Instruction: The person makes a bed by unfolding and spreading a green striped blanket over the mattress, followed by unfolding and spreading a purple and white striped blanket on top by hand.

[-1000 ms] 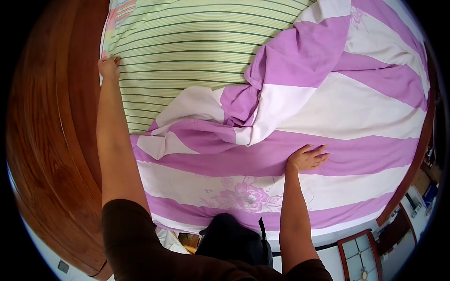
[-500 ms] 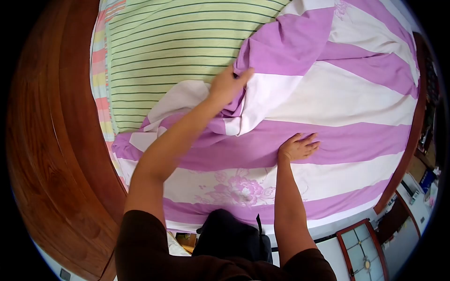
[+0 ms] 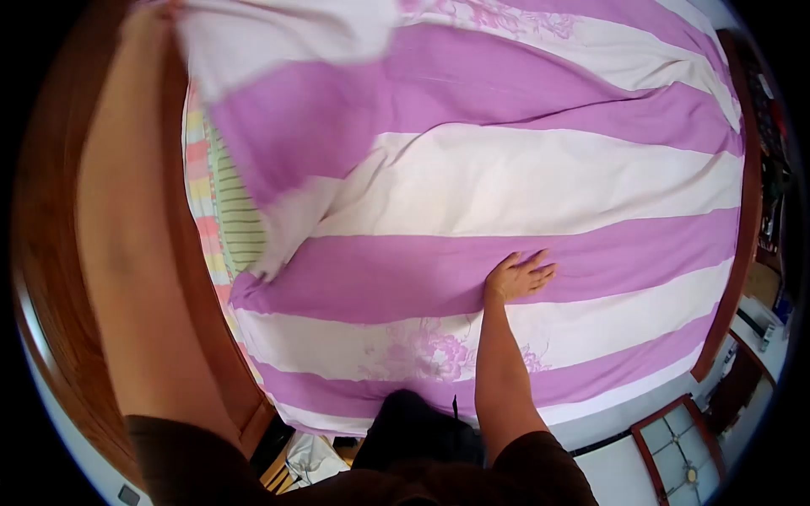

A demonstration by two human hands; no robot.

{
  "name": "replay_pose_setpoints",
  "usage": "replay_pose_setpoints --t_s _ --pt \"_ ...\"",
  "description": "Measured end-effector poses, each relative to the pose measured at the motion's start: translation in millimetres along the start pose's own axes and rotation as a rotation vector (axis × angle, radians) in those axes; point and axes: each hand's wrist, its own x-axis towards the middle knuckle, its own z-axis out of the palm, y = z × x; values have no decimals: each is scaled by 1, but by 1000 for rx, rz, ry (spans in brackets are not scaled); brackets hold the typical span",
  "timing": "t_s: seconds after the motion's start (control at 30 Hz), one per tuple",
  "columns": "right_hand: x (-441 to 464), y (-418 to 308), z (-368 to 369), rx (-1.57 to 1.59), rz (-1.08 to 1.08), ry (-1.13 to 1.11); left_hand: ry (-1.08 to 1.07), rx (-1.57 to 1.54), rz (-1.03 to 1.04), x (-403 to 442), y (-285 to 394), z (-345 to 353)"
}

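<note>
A purple and white striped sheet (image 3: 506, 181) with flower patterns covers most of the bed. My left hand (image 3: 150, 21), blurred at the top left, grips the sheet's edge and holds it raised over the wooden headboard side. My right hand (image 3: 521, 277) lies flat on a purple stripe with its fingers spread. Under the lifted part, a strip of green striped mat (image 3: 237, 215) shows beside a pink and yellow checked cloth (image 3: 202, 190).
Dark red-brown wooden panels (image 3: 63, 278) run along the left. A wooden bed edge (image 3: 742, 244) borders the right side. At the bottom right is a wood-framed glass panel (image 3: 679, 447). A white bag (image 3: 312, 460) lies near the bottom.
My left hand has gone to the bunched sheet, then up and left with its edge, spreading it over most of the green mat. My right hand stays flat on the sheet.
</note>
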Motion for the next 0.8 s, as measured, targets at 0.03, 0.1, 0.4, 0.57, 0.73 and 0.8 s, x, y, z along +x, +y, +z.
replay_pose_setpoints --t_s 0.03,0.1,0.4,0.57,0.73,0.8 --pt "1 1 1 -4 -2 3 179 55 38 37 -26 -45" --pt "4 1 -3 -3 6 -26 408 186 244 113 -70 -121" --pt "5 0 -2 -16 5 18 -147 -135 311 -219 180 62" --pt "4 2 3 -2 -2 30 -868 -250 1105 -442 193 116" --pt "2 5 5 -18 -3 14 -1120 10 1275 -518 179 109" --pt "3 6 7 7 -19 38 -1194 36 1239 -516 180 119"
